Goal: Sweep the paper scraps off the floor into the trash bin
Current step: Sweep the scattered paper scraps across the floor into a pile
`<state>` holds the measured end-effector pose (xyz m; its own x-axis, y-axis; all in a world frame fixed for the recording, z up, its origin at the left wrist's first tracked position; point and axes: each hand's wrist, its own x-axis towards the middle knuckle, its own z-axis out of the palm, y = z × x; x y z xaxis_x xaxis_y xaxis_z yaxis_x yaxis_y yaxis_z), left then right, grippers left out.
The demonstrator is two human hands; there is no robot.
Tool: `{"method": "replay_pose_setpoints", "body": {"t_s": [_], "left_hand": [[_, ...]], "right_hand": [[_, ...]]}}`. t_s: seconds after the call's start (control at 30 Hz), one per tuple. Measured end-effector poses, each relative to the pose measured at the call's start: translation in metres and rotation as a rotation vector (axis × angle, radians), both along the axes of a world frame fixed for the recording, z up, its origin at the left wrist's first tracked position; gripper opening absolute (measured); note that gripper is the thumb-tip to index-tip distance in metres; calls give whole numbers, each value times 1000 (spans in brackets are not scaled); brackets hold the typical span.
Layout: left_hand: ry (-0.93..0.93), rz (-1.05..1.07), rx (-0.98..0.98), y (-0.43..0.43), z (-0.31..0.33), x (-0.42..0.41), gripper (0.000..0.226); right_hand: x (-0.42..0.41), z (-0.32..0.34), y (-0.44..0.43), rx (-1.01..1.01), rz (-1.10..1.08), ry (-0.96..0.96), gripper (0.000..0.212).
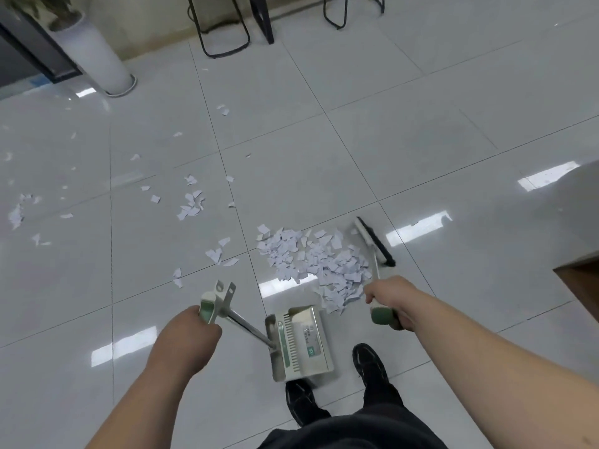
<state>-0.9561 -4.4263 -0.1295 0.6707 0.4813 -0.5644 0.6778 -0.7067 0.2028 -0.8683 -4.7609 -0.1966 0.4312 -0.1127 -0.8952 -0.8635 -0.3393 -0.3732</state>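
Observation:
A heap of white paper scraps (316, 259) lies on the grey tiled floor just ahead of my feet. My right hand (390, 294) grips the green handle of a broom whose black-bristled head (374, 241) rests on the floor at the heap's far right side. My left hand (189, 328) grips the green handle of a long-handled dustpan; its white pan (299, 340) stands on the floor with its mouth toward the heap's near edge. More loose scraps (191, 204) are strewn to the left and farther off. No trash bin is in view.
A tall white planter (103, 56) stands at the back left. Black metal chair legs (223, 34) line the far wall. A brown furniture corner (580, 283) juts in at the right edge. My black shoes (369, 362) stand just behind the dustpan.

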Motion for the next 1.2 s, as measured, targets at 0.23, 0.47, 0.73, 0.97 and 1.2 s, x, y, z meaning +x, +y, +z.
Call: {"method": "replay_pose_setpoints", "body": {"t_s": [0.23, 0.47, 0.73, 0.97, 1.2], "left_hand": [[10, 3, -16, 45, -5, -18, 18], [-24, -32, -59, 87, -15, -24, 12], [-47, -9, -83, 131, -25, -54, 11], [-18, 77, -105, 154, -31, -77, 11], [8, 129, -109, 164, -41, -92, 8]], "right_hand": [[6, 32, 50, 71, -56, 15, 26], [-13, 61, 70, -6, -140, -46, 19], [-47, 42, 100, -122, -143, 65, 12], [-81, 21, 155, 24, -276, 201, 8], [-65, 22, 228, 275, -430, 238, 19]]}}
